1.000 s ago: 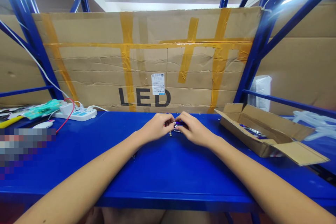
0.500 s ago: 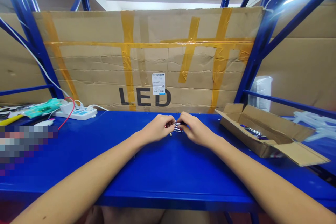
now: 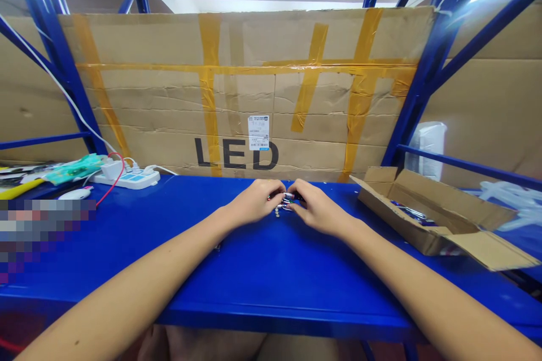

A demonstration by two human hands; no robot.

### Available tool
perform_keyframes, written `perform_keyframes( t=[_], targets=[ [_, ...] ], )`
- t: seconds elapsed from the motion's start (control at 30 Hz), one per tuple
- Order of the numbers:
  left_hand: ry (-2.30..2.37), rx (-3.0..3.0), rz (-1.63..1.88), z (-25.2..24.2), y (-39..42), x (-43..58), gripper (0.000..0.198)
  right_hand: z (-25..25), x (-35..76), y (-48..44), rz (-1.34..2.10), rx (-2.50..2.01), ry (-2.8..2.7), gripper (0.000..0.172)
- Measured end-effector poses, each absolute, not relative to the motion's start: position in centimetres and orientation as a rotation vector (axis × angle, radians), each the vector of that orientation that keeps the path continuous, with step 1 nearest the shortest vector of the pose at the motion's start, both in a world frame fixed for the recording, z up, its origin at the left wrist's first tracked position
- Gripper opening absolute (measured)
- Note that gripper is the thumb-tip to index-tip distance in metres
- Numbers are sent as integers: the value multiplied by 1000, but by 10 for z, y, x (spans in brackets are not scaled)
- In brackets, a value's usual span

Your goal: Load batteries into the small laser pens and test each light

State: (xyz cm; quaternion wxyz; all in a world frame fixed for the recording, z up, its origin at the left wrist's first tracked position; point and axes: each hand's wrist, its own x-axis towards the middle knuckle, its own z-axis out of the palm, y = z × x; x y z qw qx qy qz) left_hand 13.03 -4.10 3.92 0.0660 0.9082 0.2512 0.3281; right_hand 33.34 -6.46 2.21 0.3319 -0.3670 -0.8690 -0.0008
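Observation:
Over the far middle of the blue table (image 3: 271, 271), my left hand (image 3: 259, 201) and my right hand (image 3: 312, 205) almost meet. Between their fingertips is a small shiny metal piece (image 3: 288, 197) with dark and red parts, pinched from both sides. Its exact shape is too small to tell. Tiny metal bits (image 3: 277, 212) lie just below it, by my left fingertips. Another small dark bit (image 3: 217, 247) rests beside my left forearm.
An open cardboard box (image 3: 423, 231) with shiny blue and metal items stands at the right. On the left are a white power strip (image 3: 138, 178), a red cable, a teal packet (image 3: 76, 170) and a yellow-handled tool. A large taped cardboard sheet (image 3: 169, 101) closes off the back.
The whole view has shifted slightly. My right fingers have spread a little around the piece, and more of the tiny metal bits shows below my hands.

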Motion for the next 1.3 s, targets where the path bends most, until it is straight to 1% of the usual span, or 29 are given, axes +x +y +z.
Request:
perform_keyframes(
  t=[0.1, 0.27, 0.37, 0.53, 0.67, 0.8, 0.9, 0.97, 1.0, 1.03, 1.1, 1.2, 1.3],
  targets=[
    [757, 2734, 1011, 45, -43, 129, 13, 22, 332, -64, 35, -944, -2196, 7],
    [758, 2844, 899, 46, -42, 128, 14, 25, 332, -66, 65, -926, -2208, 6],
    [780, 2904, 824, 42, -41, 128, 17, 27, 332, -68, 116, -937, -2252, 10],
    [780, 2905, 814, 39, -41, 129, 17, 32, 332, -71, 377, -1055, -2225, 16],
    [750, 2758, 877, 42, -43, 130, 14, 38, 333, -72, 550, -1094, -2194, 22],
    [776, 2488, 1049, 48, -43, 131, 10, 45, 340, -67, 502, -1003, -2172, 27],
    [765, 2217, 1170, 53, -41, 129, 8, 51, 351, -60, 410, -1045, -1969, 35],
    [714, 2047, 1242, 57, -39, 127, 7, 57, 360, -56, 295, -1206, -1854, 35],
    [692, 1980, 1276, 58, -37, 126, 8, 59, 365, -55, 204, -1350, -1855, 32],
    [676, 1926, 1304, 60, -35, 124, 8, 61, 369, -55, 108, -1514, -1901, 31],
    [661, 1823, 1353, 60, -29, 122, 9, 63, 375, -55, 31, -1754, -2090, 33],
    [619, 1622, 1381, 60, -21, 119, 9, 59, 378, -56, 92, -1896, -2313, 35],
    [563, 1457, 1380, 59, -18, 119, 9, 51, 375, -56, 156, -1934, -2393, 32]
  ],
)
